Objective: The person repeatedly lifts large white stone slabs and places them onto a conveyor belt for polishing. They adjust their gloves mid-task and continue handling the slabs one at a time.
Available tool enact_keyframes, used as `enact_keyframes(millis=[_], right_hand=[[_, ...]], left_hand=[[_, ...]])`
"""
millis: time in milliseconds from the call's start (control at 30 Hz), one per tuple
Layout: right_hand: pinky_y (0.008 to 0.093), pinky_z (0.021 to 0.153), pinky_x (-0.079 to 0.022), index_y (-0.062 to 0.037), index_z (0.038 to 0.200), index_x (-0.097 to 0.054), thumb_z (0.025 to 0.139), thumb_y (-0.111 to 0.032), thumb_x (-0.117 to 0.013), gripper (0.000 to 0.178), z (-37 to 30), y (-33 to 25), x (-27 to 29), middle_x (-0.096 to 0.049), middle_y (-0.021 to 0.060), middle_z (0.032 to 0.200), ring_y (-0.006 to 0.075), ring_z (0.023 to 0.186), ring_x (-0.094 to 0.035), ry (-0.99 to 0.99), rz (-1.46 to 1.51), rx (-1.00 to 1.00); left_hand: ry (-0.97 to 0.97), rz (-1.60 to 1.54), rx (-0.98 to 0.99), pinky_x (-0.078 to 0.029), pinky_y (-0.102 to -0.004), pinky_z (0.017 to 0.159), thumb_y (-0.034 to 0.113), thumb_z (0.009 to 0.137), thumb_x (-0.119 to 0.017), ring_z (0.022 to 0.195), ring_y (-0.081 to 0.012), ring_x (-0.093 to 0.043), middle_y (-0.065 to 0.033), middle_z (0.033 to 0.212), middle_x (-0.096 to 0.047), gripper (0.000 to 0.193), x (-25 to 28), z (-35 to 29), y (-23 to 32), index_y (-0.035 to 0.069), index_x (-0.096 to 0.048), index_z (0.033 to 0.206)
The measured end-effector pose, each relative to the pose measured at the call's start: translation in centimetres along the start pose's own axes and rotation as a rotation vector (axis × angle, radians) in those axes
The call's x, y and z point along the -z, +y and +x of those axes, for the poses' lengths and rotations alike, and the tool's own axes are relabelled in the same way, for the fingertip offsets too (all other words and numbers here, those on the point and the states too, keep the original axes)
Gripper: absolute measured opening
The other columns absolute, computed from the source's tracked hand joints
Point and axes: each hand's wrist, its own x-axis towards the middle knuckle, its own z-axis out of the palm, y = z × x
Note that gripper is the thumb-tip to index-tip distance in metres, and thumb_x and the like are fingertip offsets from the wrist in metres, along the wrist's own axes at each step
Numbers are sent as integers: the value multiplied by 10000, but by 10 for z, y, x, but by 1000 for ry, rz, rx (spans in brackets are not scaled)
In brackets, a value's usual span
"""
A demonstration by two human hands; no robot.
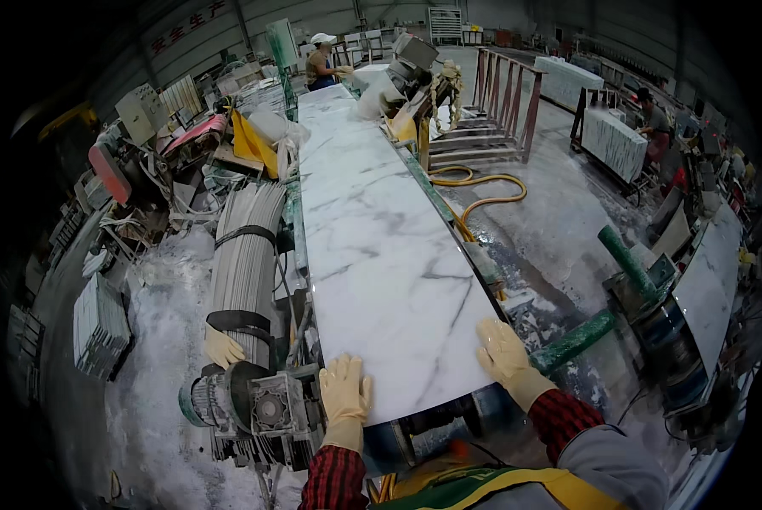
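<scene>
A long white marble slab (385, 246) with grey veins stretches away from me on a machine bed. My left hand (344, 398), in a cream rubber glove, lies flat at the slab's near left corner with its fingers stretched forward. On the near right edge rests my right hand (507, 357), gloved the same way, its fingers extended over the rim. Neither hand is wrapped round anything. Under the slab's near end, dark rollers (449, 425) partly show.
Left of the slab stand a grey motor (249, 404), a loose cream glove (224, 347) and a strapped bundle of strips (247, 246). A green roller (572, 342) juts out at right. A yellow hose (491, 191) lies on the floor beyond. A person (320, 64) stands near the slab's far end.
</scene>
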Motion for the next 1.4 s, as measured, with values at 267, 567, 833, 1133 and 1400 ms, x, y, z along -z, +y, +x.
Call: enact_keyframes(millis=[267, 567, 833, 1133, 1400], right_hand=[[552, 1179, -469, 4, 1409, -657, 951, -210, -724, 511, -56, -12, 18, -672, 256, 1407, 478, 1312, -615, 85, 4, -12], [530, 1084, -491, 2, 1324, -648, 898, -176, -731, 469, -75, -34, 45, -657, 241, 1316, 470, 1208, -602, 72, 4, -33], [529, 981, -463, -10, 1176, -655, 881, -197, -721, 355, -72, -54, 73, -666, 214, 1183, 417, 1108, -623, 33, 2, -52], [530, 1066, -477, -31, 1230, -658, 903, -222, -726, 385, -31, -40, 58, -679, 206, 1228, 411, 1183, -629, 44, 71, 3], [515, 1279, -355, -40, 1505, -590, 1008, -365, -644, 596, -14, -17, 0, -560, 232, 1586, 409, 1485, -504, -140, 9, -98]], left_hand=[[107, 46, -18, -332, -590, 1241, 350, 980, -700, 1464, -400, -501, -167, 1536, -596, 503, -12, -10, -3, 132, -625, 1426], [128, 41, -23, -330, -584, 1229, 323, 966, -720, 1434, -389, -508, -186, 1526, -598, 498, -11, -16, 1, 119, -619, 1409], [106, 46, -142, -337, -564, 1227, 330, 981, -688, 1437, -418, -502, -195, 1533, -590, 515, -11, -8, -4, 113, -608, 1441], [76, 51, -133, -335, -540, 1230, 325, 1006, -667, 1467, -403, -479, -173, 1552, -570, 513, -15, 6, -11, 130, -588, 1474], [33, 56, -114, -332, -540, 1235, 298, 1003, -678, 1468, -414, -484, -190, 1565, -566, 513, -12, 20, -8, 118, -590, 1475]])
